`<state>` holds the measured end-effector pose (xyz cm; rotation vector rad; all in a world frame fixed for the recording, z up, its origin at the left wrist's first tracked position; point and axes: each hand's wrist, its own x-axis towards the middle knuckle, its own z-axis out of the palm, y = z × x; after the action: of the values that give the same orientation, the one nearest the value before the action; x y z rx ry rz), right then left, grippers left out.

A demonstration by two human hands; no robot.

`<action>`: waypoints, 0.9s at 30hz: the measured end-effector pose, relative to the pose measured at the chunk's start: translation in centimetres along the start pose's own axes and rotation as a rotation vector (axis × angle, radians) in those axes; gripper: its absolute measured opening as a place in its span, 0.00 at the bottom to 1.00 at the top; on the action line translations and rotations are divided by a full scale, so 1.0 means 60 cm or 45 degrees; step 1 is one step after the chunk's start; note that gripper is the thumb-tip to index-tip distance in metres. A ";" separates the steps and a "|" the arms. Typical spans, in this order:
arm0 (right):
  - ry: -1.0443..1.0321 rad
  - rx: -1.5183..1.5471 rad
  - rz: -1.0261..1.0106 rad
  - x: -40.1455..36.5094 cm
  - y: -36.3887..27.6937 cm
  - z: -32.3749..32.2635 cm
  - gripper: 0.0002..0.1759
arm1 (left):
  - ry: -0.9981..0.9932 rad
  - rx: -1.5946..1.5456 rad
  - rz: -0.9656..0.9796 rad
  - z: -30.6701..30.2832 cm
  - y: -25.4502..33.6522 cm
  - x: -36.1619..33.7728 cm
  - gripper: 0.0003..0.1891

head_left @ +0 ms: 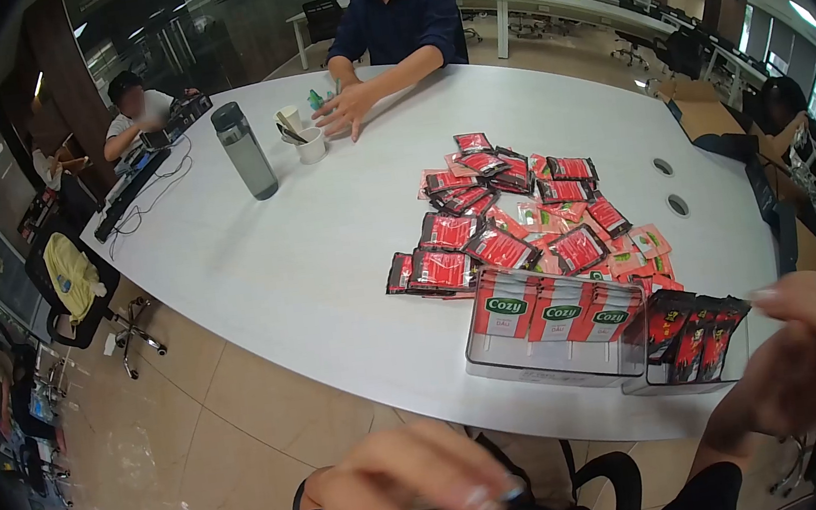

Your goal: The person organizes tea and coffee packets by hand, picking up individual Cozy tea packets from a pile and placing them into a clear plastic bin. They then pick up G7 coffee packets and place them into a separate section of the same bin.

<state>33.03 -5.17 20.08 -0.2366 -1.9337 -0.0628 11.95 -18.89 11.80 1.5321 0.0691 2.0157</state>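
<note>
- Left hand (404, 482): at 6 o'clock in the view, below the table's near edge, blurred, open with loosely bent fingers apart.
- Right hand (806, 351): toward 4 o'clock, just beyond the smaller bin's right side; fingers curl inward, but blur makes it impossible to tell whether they grip something.
- Large clear plastic bin (557, 371): 4 o'clock, at the table's near edge, with red-and-white "Cozy" paper packets (562, 313) upright in three side-by-side stacks.
- Smaller clear plastic bin (674, 384): immediately right of it, holding glossy black-and-red packets (694, 338), upright to slightly tilted.
- Loose pile of red, black-edged packets (502, 244) mixed with pink-and-green packets (648, 242): about 3 o'clock, flat and overlapping on the white table (309, 266), behind the bins.
- Grey translucent bottle (245, 153): 10 o'clock, upright.
- White cup (311, 147) with dark-handled items: 11 o'clock, near the hands of a person in a dark shirt (402, 29) at 12 o'clock.
</note>
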 end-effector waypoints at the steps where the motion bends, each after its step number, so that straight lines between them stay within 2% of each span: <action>1: -0.124 -0.013 0.052 -0.012 0.004 0.012 0.09 | 0.030 0.072 0.079 -0.001 0.014 0.004 0.13; 2: -0.299 -0.008 0.103 -0.025 0.011 0.025 0.09 | -0.007 0.162 0.160 -0.004 0.020 0.002 0.07; 3: -0.536 0.070 0.176 -0.043 0.021 0.042 0.16 | -0.009 0.164 0.162 0.003 0.025 0.012 0.13; 4: -0.636 0.095 0.046 -0.059 0.036 0.066 0.26 | -0.014 0.162 0.162 0.012 0.032 0.024 0.18; 5: -0.752 0.094 0.091 -0.093 0.039 0.086 0.25 | -0.089 0.172 0.045 0.006 0.054 0.027 0.13; 8: -0.836 0.030 0.078 -0.165 0.047 0.114 0.23 | -0.117 0.354 0.700 -0.011 0.006 0.017 0.11; 9: -0.841 0.021 0.049 -0.172 0.050 0.114 0.23 | -0.063 0.418 0.836 -0.009 -0.003 0.016 0.10; 12: -0.849 0.013 0.017 -0.179 0.059 0.111 0.22 | 0.009 0.827 0.714 -0.034 -0.006 -0.033 0.16; 13: -0.847 0.009 0.042 -0.172 0.060 0.107 0.22 | 0.245 0.764 1.007 -0.045 -0.052 -0.047 0.03; 14: -0.844 0.004 0.068 -0.166 0.063 0.103 0.22 | 0.312 0.982 0.629 -0.049 -0.054 -0.071 0.05; 15: -0.829 -0.041 0.104 -0.160 0.068 0.098 0.22 | 0.024 1.163 0.526 -0.096 -0.066 -0.065 0.06; 17: -0.802 -0.132 0.187 -0.150 0.084 0.086 0.21 | 0.018 1.576 -0.045 -0.116 -0.092 -0.070 0.11; 19: -0.762 -0.201 0.326 -0.144 0.097 0.076 0.20 | 0.187 1.384 -0.321 -0.135 -0.139 -0.089 0.20; 22: -0.675 -0.337 0.438 -0.142 0.123 0.062 0.19 | 0.165 1.357 -0.486 -0.140 -0.148 -0.083 0.23; 23: -0.647 -0.379 0.462 -0.143 0.133 0.057 0.19 | 0.098 1.266 -0.574 -0.153 -0.151 -0.093 0.30; 24: -0.668 -0.397 0.549 -0.140 0.141 0.051 0.17 | 0.070 1.227 -0.630 -0.151 -0.154 -0.092 0.32; 26: -0.731 -0.523 0.520 -0.137 0.166 0.040 0.15 | 0.019 1.157 -0.727 -0.149 -0.161 -0.085 0.37; 27: -0.737 -0.503 0.523 -0.127 0.176 0.039 0.13 | -0.110 1.168 -0.812 -0.150 -0.159 -0.086 0.43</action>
<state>35.60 4.49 11.41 -1.0012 -2.3898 -0.1125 8.77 -10.83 0.67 1.7641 1.4129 1.4218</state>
